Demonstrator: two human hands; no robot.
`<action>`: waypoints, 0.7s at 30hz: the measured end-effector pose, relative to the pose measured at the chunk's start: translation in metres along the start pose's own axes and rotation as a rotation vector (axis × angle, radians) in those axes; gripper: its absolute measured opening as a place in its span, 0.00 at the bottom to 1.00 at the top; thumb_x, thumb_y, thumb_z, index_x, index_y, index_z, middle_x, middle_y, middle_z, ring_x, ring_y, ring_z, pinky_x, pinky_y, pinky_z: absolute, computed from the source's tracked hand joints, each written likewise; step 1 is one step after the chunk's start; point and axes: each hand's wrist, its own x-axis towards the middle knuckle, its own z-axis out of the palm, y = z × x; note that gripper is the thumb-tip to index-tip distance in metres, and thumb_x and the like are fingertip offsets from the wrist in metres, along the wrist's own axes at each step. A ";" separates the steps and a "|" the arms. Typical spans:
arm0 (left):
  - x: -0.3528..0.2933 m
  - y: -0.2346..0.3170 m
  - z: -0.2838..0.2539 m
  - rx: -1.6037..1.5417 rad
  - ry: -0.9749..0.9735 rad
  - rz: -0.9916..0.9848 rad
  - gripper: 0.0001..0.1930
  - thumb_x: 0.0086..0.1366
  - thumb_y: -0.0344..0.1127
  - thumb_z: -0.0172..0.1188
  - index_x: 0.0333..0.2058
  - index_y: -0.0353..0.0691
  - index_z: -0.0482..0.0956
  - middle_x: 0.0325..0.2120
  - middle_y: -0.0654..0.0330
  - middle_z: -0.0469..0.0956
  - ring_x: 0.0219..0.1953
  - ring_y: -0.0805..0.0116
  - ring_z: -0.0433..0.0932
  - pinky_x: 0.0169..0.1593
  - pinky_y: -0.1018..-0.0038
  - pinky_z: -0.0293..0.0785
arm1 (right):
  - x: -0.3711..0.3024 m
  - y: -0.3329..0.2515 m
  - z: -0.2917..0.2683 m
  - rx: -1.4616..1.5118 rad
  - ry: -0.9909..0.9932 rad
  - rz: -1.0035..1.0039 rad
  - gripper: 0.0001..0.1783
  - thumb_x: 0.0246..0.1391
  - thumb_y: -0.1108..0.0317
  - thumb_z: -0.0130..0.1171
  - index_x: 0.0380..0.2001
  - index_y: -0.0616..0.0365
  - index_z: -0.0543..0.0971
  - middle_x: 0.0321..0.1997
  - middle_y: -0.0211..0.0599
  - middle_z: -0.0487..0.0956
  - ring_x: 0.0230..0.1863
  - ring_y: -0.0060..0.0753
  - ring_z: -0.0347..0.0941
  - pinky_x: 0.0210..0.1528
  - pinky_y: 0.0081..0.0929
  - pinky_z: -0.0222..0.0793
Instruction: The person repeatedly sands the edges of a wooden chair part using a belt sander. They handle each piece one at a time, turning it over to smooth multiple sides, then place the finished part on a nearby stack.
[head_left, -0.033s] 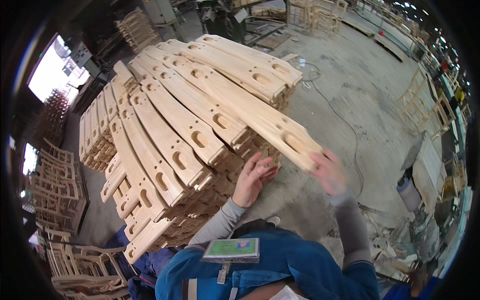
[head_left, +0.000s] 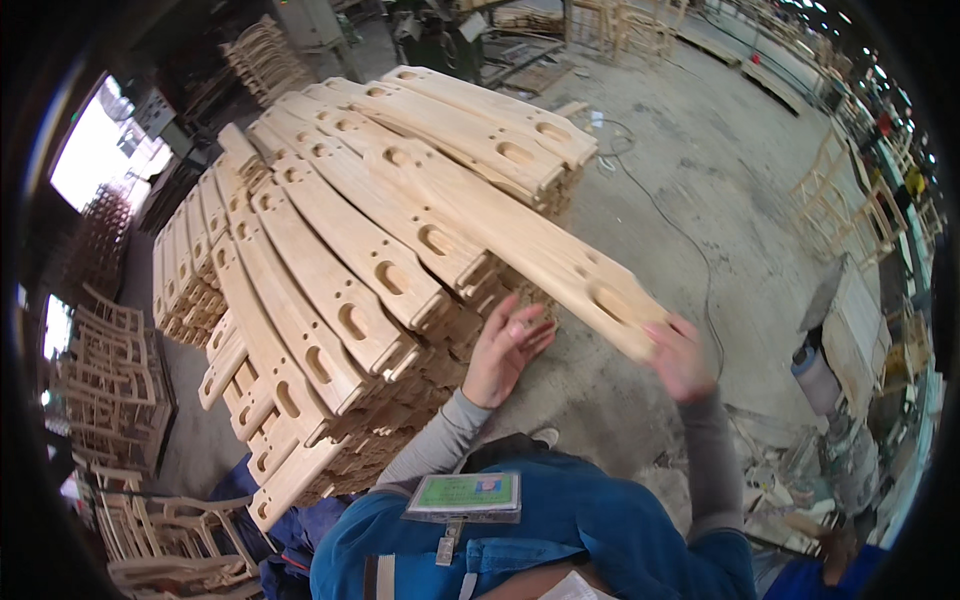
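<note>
My right hand (head_left: 683,360) grips the near end of a long, curved wooden slat (head_left: 535,250) with an oval slot and small holes near its end. The slat slants out past the stack's right edge, and its far part lies over the other slats. Left of it, my left hand (head_left: 508,350) is raised by the front of the stack with fingers apart and nothing in it. Beneath and beside both spreads a large stack of matching pale slats (head_left: 335,225), laid side by side in layers.
Wooden chair frames (head_left: 115,390) stand at the left. A dark cable (head_left: 690,245) runs along the concrete floor (head_left: 640,200) on the right. Farther right are more chair frames (head_left: 845,200) and a grey cylinder (head_left: 815,380). A machine (head_left: 440,45) stands at the back.
My right hand has moved right and slightly toward me, drawing the slat farther out from the stack. My left hand stays nearly in place.
</note>
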 end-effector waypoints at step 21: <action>-0.002 -0.314 0.167 -0.382 -0.413 -1.231 0.37 0.53 0.70 0.44 0.45 0.42 0.69 0.40 0.57 0.73 0.47 0.58 0.69 0.58 0.54 0.57 | -0.295 0.065 -0.185 -0.196 0.296 0.238 0.45 0.47 0.60 0.62 0.63 0.56 0.50 0.58 0.42 0.64 0.58 0.33 0.61 0.59 0.31 0.56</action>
